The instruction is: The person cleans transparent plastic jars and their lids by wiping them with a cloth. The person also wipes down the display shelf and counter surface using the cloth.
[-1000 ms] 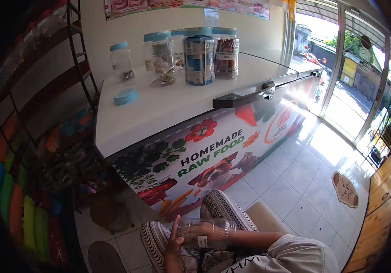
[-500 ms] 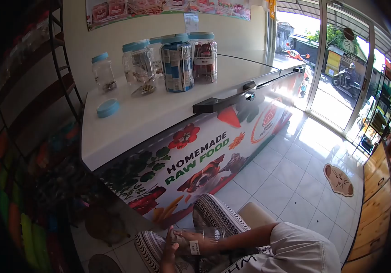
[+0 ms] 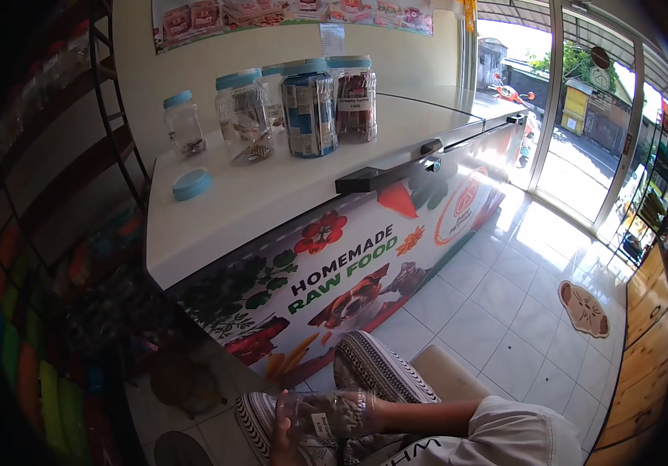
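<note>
A clear plastic jar [image 3: 341,404] with a small white label lies on its side over my lap. My left hand [image 3: 283,435] is wrapped around its far end, thumb along the edge. From the right, my right hand [image 3: 330,413] reaches through the mouth and sits inside the jar; it shows dimly through the wall. Its fingers are too blurred to tell whether they hold anything. On the white freezer top rests a loose light-blue lid [image 3: 192,184].
Several blue-lidded jars [image 3: 309,109] stand on the chest freezer [image 3: 256,225], with a small packet [image 3: 254,153] in front. A stool [image 3: 182,384] is at lower left, dark shelves [image 3: 62,186] on the left. A cat-face mat [image 3: 583,308] lies near the glass door [image 3: 586,116].
My left hand has shifted a little around the jar's end, and the jar has turned slightly. The view has moved slightly. A motorbike rider outside has left the doorway view.
</note>
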Demonstrator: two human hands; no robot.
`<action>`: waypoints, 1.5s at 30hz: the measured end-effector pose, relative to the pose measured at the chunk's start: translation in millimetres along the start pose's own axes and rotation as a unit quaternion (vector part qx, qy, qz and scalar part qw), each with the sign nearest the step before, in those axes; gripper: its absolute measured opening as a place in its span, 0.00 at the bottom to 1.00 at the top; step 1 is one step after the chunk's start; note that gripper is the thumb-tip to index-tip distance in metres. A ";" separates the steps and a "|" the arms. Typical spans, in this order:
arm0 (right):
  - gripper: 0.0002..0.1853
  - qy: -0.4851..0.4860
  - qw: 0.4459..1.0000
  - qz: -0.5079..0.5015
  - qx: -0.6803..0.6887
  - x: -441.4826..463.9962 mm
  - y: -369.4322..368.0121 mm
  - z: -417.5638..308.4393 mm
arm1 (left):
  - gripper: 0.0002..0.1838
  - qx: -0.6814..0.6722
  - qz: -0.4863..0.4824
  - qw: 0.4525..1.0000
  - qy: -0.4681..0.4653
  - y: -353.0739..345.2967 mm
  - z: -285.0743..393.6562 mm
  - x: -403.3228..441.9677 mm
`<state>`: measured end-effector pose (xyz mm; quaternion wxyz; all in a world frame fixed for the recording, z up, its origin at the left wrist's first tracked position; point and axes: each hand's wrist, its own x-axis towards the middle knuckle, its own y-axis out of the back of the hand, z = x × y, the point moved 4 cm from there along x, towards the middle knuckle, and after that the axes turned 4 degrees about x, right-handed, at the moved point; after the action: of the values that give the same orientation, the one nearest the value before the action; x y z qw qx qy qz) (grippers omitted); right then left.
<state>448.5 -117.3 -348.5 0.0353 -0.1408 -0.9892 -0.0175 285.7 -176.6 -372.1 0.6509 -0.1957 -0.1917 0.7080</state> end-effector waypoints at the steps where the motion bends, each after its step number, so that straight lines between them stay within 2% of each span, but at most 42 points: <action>1: 0.25 0.014 0.999 0.001 -0.029 2.5 6.7 -8.7 | 0.53 -0.003 0.003 1.000 -0.003 2.3 -0.5 -0.9; 6: 0.24 0.065 0.989 0.003 -0.134 6.4 14.1 -36.8 | 0.55 0.019 0.001 0.999 0.032 18.0 -21.3 3.6; 9: 0.24 0.045 0.993 -0.012 -0.106 25.5 17.5 -9.7 | 0.56 0.108 0.026 0.982 0.152 51.9 -56.5 7.8; 11: 0.24 0.015 0.997 -0.043 -0.070 31.6 15.5 17.7 | 0.58 0.162 0.054 0.966 0.196 58.5 -53.8 9.6; 13: 0.24 -0.018 0.997 -0.070 -0.040 20.5 10.8 27.9 | 0.61 0.098 -0.040 0.994 0.007 -1.6 4.2 -0.9; 14: 0.24 -0.033 0.996 -0.077 -0.026 12.0 6.4 33.0 | 0.61 0.099 -0.038 0.994 0.010 -9.7 16.2 -6.9; 15: 0.23 -0.047 0.996 -0.076 -0.013 4.1 2.7 37.4 | 0.62 0.197 -0.087 0.977 -0.009 -21.4 24.8 -11.3; 17: 0.23 -0.063 0.996 -0.064 0.005 -8.2 -4.2 43.9 | 0.63 0.287 -0.135 0.948 -0.028 -38.4 33.6 -16.8; 20: 0.23 -0.072 0.996 -0.051 0.019 -11.0 -5.6 51.2 | 0.65 0.263 -0.140 0.954 0.025 -32.2 27.5 -18.6; 21: 0.23 -0.075 0.995 -0.059 0.018 -8.9 -0.1 49.9 | 0.66 0.217 -0.138 0.966 0.011 -11.0 20.5 -15.7; 24: 0.26 -0.063 0.978 -0.200 -0.010 -10.7 14.6 40.8 | 0.65 0.126 -0.129 0.984 0.017 21.3 5.6 -10.7; 26: 0.27 -0.059 0.967 -0.245 -0.023 -13.4 10.4 35.4 | 0.64 0.080 -0.122 0.989 0.029 30.7 -4.4 -3.5; 27: 0.30 -0.080 0.967 -0.178 0.165 -13.6 3.9 27.6 | 0.62 0.097 -0.121 0.988 0.027 33.5 -8.5 0.6; 28: 0.32 -0.099 0.927 -0.105 0.347 -13.5 -0.4 21.2 | 0.61 0.113 -0.119 0.986 0.025 36.4 -12.4 2.5; 29: 0.32 -0.099 0.927 -0.106 0.346 -10.7 -5.9 14.0 | 0.61 0.113 -0.118 0.986 0.024 20.9 0.5 2.3; 32: 0.36 0.014 0.982 0.015 0.185 14.5 -12.3 -12.8 | 0.62 0.217 -0.081 0.973 -0.002 3.4 14.7 2.0; 34: 0.38 0.091 0.988 0.098 0.074 25.7 -14.9 -25.0 | 0.62 0.258 -0.029 0.965 -0.044 30.2 -7.8 7.1; 35: 0.38 0.092 0.988 0.097 0.074 30.0 -18.3 -20.5 | 0.62 0.260 -0.029 0.964 -0.045 29.4 -5.0 6.4; 37: 0.33 0.073 0.976 0.176 0.102 34.9 -24.2 6.9 | 0.60 0.200 -0.073 0.977 -0.027 20.2 6.7 2.8; 38: 0.33 0.074 0.977 0.174 0.103 34.9 -23.2 32.7 | 0.60 0.201 -0.072 0.976 -0.028 16.8 11.2 1.9; 39: 0.32 -0.025 0.974 0.069 0.214 35.3 -27.4 74.3 | 0.59 0.173 -0.094 0.980 -0.025 11.3 13.9 -0.1; 41: 0.30 -0.127 0.939 -0.037 0.319 22.7 -35.5 93.4 | 0.59 0.141 -0.115 0.983 -0.019 9.6 9.3 -4.8; 44: 0.29 -0.141 0.959 -0.097 0.224 6.6 -25.5 33.7 | 0.61 0.155 -0.136 0.978 -0.013 16.5 2.4 -5.2; 45: 0.28 -0.144 0.963 -0.117 0.193 2.6 -22.4 6.7 | 0.61 0.108 -0.112 0.988 -0.010 17.4 7.7 -5.7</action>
<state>439.3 -137.8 -355.6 -0.0834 -0.0156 -0.9780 0.1903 267.4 -183.8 -374.6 0.7416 -0.0948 -0.1414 0.6489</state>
